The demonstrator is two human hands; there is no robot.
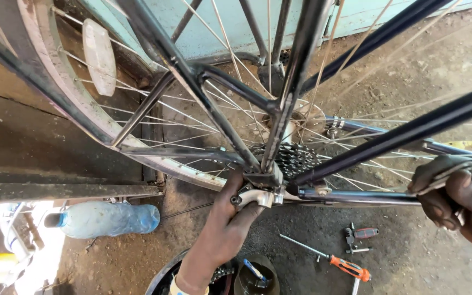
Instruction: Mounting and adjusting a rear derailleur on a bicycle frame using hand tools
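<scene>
My left hand (222,229) is bare, no glove, the fingers (235,192) smudged with dark grease. At that wrist I wear a pale band with a blue edge. My right hand (457,196) is bare too, equally grimy, with no sleeve showing.

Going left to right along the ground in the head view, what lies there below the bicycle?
Plastic bottle with a blue cap end → dark round container beside the left hand's wrist → orange-handled screwdriver → small red-handled tool. The right hand grips the frame further right.
</scene>
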